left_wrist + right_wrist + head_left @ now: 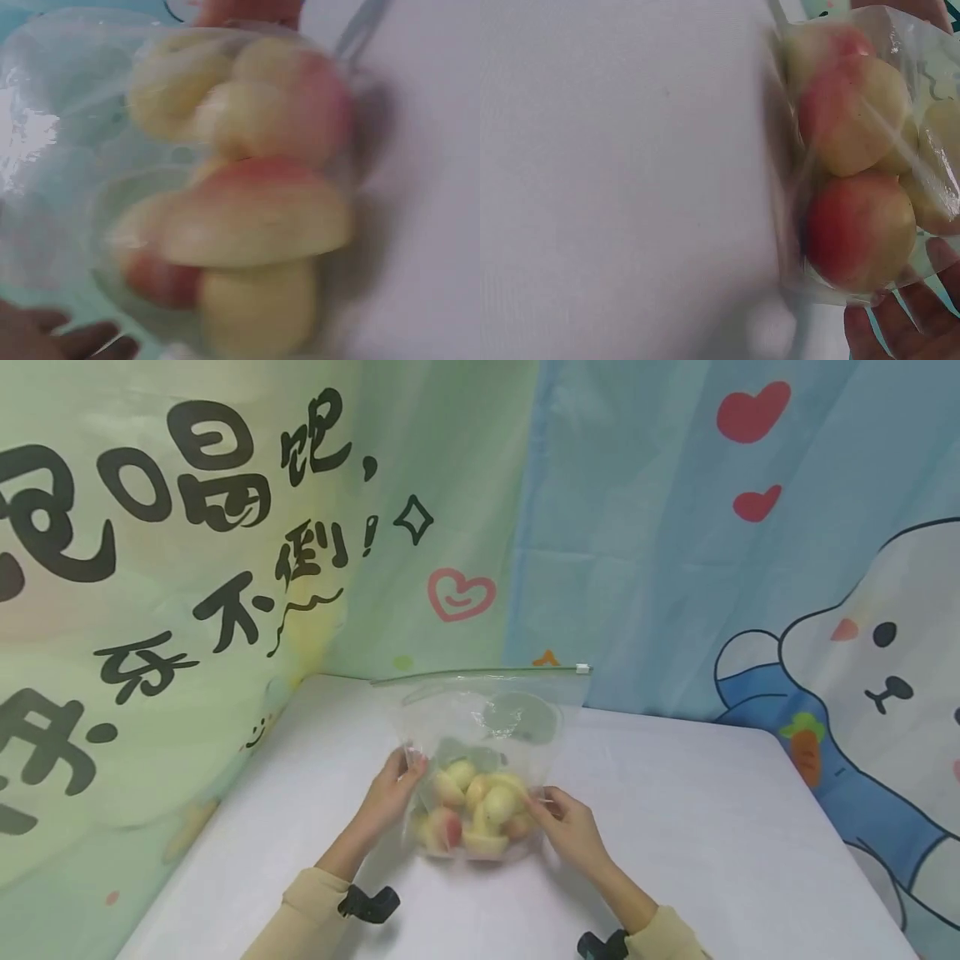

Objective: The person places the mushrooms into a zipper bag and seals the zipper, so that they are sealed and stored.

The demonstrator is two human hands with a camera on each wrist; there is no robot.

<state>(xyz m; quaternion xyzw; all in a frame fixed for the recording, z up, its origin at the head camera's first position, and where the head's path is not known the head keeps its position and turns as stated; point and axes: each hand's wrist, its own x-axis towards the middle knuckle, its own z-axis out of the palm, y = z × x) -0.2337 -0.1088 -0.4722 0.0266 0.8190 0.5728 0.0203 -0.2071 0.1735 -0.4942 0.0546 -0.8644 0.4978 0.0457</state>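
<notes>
A clear slider zip bag [450,714] stands upright on the table, filled in its lower part with several yellow-and-red round fruits [498,806]. Pale green round prints mark its upper part. My left hand [393,789] grips the bag's left side, thumb in front. On the opposite side my right hand [572,827] pinches the plastic at about the fruits' height. Up close in the left wrist view, one mushroom-shaped yellow-and-red piece [255,225] shows, blurred. In the right wrist view, the fingers [922,311] of my right hand lie against the bag's edge.
The bag sits on a white-covered table [697,827]. Behind and to the left hangs a printed curtain [622,527] with hearts, lettering and a cartoon animal. The green zip strip [480,672] and its white slider [582,669] run along the bag's top.
</notes>
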